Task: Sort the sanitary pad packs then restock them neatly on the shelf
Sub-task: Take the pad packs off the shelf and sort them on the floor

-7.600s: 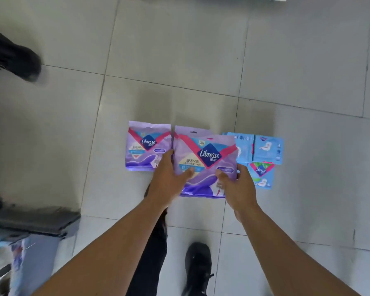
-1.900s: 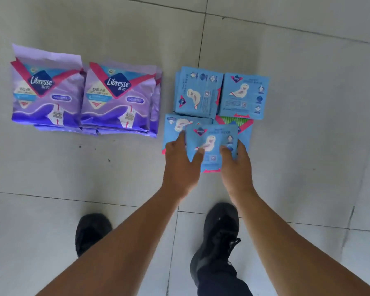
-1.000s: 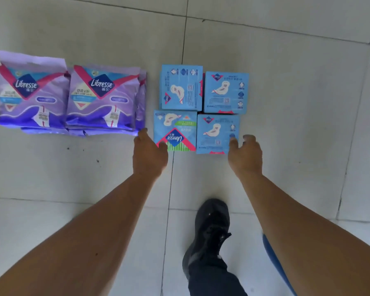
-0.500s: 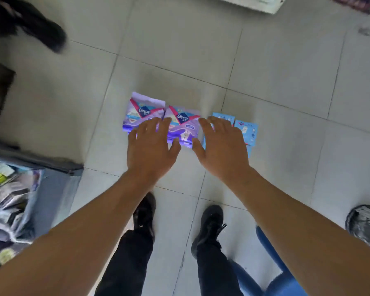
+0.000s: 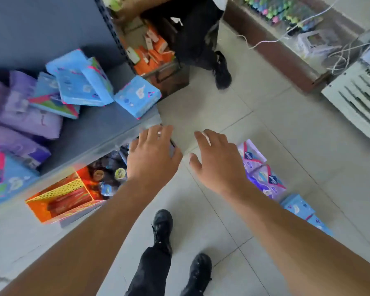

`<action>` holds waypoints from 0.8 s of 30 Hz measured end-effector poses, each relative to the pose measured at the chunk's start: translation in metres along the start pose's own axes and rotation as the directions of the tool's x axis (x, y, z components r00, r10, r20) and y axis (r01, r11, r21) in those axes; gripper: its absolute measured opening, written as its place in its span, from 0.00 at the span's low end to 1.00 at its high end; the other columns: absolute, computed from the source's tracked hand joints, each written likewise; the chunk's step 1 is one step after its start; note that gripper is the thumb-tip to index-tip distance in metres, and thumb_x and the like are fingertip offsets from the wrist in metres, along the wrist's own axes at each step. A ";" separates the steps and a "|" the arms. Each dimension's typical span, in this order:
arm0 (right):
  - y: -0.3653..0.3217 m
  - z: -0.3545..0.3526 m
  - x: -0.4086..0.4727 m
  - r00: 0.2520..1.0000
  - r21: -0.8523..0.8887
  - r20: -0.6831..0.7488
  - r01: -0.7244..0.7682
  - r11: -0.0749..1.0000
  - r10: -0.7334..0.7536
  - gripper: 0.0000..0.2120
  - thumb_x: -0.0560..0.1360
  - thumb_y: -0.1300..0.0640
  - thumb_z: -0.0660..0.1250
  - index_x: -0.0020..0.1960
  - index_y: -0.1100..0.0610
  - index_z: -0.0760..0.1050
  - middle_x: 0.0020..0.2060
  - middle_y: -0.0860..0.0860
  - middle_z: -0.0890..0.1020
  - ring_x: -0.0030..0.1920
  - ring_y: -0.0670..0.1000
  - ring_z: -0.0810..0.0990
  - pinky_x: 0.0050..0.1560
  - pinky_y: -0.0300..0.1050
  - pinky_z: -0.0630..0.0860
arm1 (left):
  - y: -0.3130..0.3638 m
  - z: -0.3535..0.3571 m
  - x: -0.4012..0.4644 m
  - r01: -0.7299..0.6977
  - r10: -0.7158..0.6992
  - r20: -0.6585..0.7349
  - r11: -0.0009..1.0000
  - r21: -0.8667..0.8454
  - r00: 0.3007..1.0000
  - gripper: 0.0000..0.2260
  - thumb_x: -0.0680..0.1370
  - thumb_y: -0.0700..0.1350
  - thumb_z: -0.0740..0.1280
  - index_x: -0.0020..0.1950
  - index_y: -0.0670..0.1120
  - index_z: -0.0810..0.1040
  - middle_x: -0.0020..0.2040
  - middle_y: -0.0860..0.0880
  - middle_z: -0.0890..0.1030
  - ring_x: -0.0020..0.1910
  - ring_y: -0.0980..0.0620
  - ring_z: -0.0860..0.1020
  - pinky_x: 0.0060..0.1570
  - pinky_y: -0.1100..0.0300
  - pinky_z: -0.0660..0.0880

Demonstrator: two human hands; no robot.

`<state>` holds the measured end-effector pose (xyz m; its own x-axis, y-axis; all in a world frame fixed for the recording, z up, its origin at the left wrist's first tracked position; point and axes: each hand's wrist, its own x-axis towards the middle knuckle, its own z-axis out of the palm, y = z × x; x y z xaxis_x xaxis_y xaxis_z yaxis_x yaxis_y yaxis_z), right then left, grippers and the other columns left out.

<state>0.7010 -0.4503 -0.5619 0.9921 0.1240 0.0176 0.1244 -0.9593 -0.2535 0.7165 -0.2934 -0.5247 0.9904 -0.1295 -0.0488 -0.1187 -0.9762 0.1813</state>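
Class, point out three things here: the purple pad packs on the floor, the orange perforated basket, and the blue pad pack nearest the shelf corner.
Purple pad packs on the floor [image 5: 265, 178]: head view, printed front.
Orange perforated basket [image 5: 58, 190]: head view, yellow-lit rim.
Blue pad pack nearest the shelf corner [image 5: 137, 97]: head view, top face.

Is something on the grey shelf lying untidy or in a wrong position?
Yes. The blue packs on the grey shelf lie tilted and lean on each other, and one blue pack sits askew near the shelf's edge. The purple packs beside them are heaped, not in rows. Both hands hold nothing.
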 end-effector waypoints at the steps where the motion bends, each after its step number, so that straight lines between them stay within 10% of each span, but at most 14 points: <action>1: -0.020 -0.003 0.008 0.999 0.015 -0.006 0.036 0.999 -0.036 0.23 0.73 0.48 0.66 0.64 0.57 0.74 0.58 0.56 0.79 0.52 0.60 0.79 0.40 0.51 0.76 | -0.019 -0.011 -0.004 0.046 -0.046 -0.011 0.999 0.004 0.999 0.20 0.78 0.53 0.62 0.69 0.51 0.69 0.66 0.48 0.72 0.64 0.44 0.70 0.61 0.47 0.68; 7: -0.129 -0.006 0.061 0.985 0.101 0.000 0.174 0.980 -0.175 0.27 0.75 0.45 0.64 0.70 0.54 0.65 0.60 0.54 0.75 0.54 0.59 0.75 0.43 0.52 0.76 | -0.128 -0.055 -0.015 0.296 -0.304 -0.086 0.951 -0.092 0.949 0.22 0.77 0.53 0.64 0.70 0.52 0.68 0.67 0.48 0.71 0.65 0.44 0.69 0.62 0.47 0.67; 17: -0.210 0.055 0.161 0.998 0.331 -0.004 -0.065 0.941 0.070 0.31 0.74 0.43 0.68 0.71 0.54 0.62 0.60 0.54 0.74 0.60 0.57 0.74 0.51 0.52 0.75 | -0.235 -0.034 0.031 0.370 -0.395 -0.069 0.899 -0.233 0.916 0.24 0.78 0.55 0.62 0.73 0.53 0.64 0.69 0.50 0.69 0.68 0.47 0.67 0.62 0.49 0.67; 24: -0.285 0.090 0.178 0.961 0.324 -0.090 0.276 0.905 -0.261 0.23 0.73 0.51 0.70 0.63 0.60 0.70 0.56 0.57 0.77 0.55 0.60 0.77 0.47 0.53 0.77 | -0.301 -0.032 0.028 0.398 -0.450 -0.131 0.868 -0.297 0.884 0.21 0.76 0.52 0.66 0.68 0.51 0.71 0.63 0.47 0.75 0.62 0.43 0.72 0.56 0.47 0.72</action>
<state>0.8408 -0.1320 -0.5734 0.9225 0.3465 0.1701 0.3816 -0.7516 -0.5380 0.7821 0.0027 -0.5492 0.9377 0.3473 0.0040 0.3120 -0.8474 0.4295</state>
